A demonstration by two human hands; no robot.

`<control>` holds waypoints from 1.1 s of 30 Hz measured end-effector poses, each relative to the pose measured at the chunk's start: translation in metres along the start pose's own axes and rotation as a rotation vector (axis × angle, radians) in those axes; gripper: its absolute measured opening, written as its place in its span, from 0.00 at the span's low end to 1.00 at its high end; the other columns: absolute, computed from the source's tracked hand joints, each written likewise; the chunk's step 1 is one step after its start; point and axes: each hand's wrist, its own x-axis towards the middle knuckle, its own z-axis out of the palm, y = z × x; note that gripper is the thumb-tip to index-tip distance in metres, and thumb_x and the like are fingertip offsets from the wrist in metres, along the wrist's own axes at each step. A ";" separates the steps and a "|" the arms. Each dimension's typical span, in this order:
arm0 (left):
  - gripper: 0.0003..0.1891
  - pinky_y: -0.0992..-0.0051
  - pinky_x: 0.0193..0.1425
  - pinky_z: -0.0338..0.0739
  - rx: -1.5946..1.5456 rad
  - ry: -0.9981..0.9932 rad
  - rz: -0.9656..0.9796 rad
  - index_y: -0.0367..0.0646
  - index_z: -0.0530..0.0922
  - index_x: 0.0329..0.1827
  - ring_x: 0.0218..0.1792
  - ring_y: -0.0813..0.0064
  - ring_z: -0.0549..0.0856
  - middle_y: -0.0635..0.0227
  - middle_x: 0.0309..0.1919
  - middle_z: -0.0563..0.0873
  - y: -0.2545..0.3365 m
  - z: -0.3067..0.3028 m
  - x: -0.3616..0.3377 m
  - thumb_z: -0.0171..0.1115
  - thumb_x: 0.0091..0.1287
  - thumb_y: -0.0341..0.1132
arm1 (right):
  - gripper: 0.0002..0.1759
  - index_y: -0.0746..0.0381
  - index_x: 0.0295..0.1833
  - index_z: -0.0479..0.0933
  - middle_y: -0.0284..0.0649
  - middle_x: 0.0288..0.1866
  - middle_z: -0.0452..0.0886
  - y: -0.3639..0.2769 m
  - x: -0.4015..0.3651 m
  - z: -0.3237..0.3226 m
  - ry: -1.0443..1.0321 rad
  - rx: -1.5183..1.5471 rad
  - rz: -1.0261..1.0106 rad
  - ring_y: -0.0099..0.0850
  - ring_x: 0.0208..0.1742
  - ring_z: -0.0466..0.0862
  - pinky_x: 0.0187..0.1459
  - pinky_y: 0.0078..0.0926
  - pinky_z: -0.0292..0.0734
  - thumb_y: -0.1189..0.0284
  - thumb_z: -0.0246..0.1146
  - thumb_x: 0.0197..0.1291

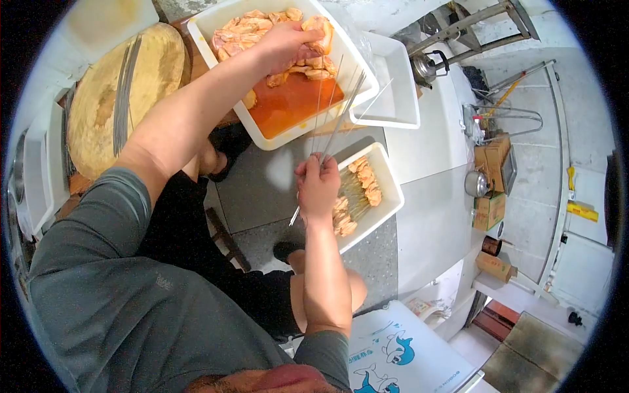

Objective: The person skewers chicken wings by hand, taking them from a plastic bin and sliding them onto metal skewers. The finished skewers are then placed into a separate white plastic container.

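Observation:
My left hand [288, 47] is closed around a piece of raw marinated chicken [318, 33] above a white tub [263, 136]. More chicken pieces [246, 34] are heaped in the tub's far part, and red-orange marinade [291, 105] pools in the near part. My right hand [319, 187] grips several long thin metal skewers [337, 124], which slant up toward the tub and stick out below the fist. Close beside that hand, a smaller white tray [389, 208] holds skewers threaded with chicken [365, 180], partly hidden by my hand and forearm.
At left, a round wooden chopping block [92, 118] carries a bundle of metal skewers [124, 98]. Another white tray [409, 98] adjoins the tub. Kettles [424, 67] and cardboard boxes [491, 211] stand to the right. A white lid with blue dolphins [419, 354] lies near my right elbow.

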 end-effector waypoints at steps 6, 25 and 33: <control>0.13 0.78 0.50 0.82 -0.023 0.031 0.039 0.31 0.75 0.48 0.45 0.74 0.84 0.63 0.45 0.82 -0.008 -0.004 0.009 0.60 0.69 0.33 | 0.07 0.64 0.45 0.69 0.35 0.25 0.77 0.001 0.001 0.001 0.009 -0.007 -0.011 0.17 0.19 0.68 0.20 0.16 0.61 0.70 0.54 0.70; 0.11 0.78 0.45 0.82 0.164 -0.034 -0.065 0.33 0.76 0.46 0.38 0.76 0.85 0.64 0.39 0.83 0.021 0.020 -0.028 0.62 0.67 0.33 | 0.10 0.63 0.35 0.67 0.34 0.22 0.74 -0.004 0.006 0.000 0.062 -0.102 -0.092 0.18 0.20 0.69 0.21 0.18 0.63 0.69 0.54 0.70; 0.10 0.78 0.46 0.82 0.016 -0.253 -0.040 0.35 0.76 0.45 0.41 0.76 0.84 0.64 0.40 0.83 -0.018 0.007 -0.001 0.60 0.68 0.33 | 0.10 0.63 0.34 0.67 0.34 0.22 0.74 -0.016 0.007 0.001 0.070 -0.057 -0.046 0.20 0.19 0.70 0.21 0.20 0.63 0.70 0.54 0.69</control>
